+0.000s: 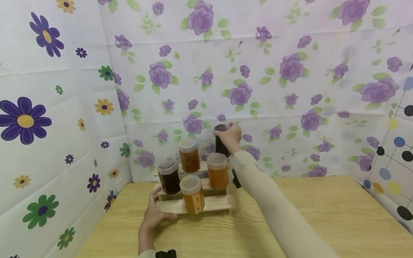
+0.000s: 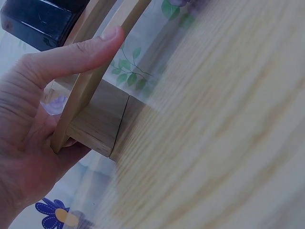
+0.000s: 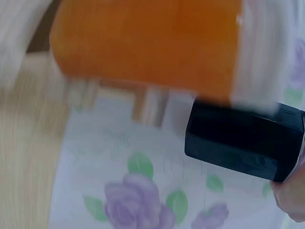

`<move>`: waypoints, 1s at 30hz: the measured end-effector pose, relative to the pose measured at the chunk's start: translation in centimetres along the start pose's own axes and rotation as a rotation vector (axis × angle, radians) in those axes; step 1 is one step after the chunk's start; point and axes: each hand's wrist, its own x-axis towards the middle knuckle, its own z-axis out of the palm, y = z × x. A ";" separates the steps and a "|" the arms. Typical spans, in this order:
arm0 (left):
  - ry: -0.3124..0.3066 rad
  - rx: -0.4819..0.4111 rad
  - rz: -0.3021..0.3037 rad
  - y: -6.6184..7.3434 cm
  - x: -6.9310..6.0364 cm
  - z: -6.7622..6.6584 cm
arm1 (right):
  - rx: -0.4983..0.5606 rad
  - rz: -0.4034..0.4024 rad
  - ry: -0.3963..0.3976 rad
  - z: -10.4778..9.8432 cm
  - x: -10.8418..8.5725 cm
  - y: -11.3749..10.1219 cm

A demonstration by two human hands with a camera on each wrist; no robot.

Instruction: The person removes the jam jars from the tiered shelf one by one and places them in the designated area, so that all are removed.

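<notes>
A stepped wooden rack [image 1: 219, 203] stands on the table. The left hand [image 1: 154, 215] grips its front left end; in the left wrist view this hand [image 2: 43, 105] has its thumb over a wooden slat [image 2: 88, 86]. The right hand [image 1: 230, 136] holds a dark jar [image 1: 221, 145] by its top, above the rack's back right. The right wrist view shows that dark jar [image 3: 243, 138] with fingertips [image 3: 291, 193] at its lid end. On the rack are an orange jar [image 1: 218, 175], a yellow-orange jar [image 1: 194, 199], a dark jar [image 1: 170, 179] and a reddish-brown jar [image 1: 190, 157].
The wooden table [image 1: 309, 211] extends to the right of the rack. Behind it hangs a cloth with purple flowers [image 1: 200, 71], and another flowered cloth [image 1: 64, 143] hangs at the left. A dotted cloth [image 1: 393, 157] is at the far right.
</notes>
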 end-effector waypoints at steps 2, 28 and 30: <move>0.000 0.002 -0.004 0.1 0.2 0.0 | -0.006 -0.015 0.018 -1.5 0.7 0.0; 0.005 0.031 0.003 -0.4 0.2 0.2 | -0.134 -0.019 0.047 -14.2 2.8 9.1; 0.011 0.033 0.002 -0.3 0.1 0.2 | -0.135 0.003 0.038 -14.5 2.5 9.8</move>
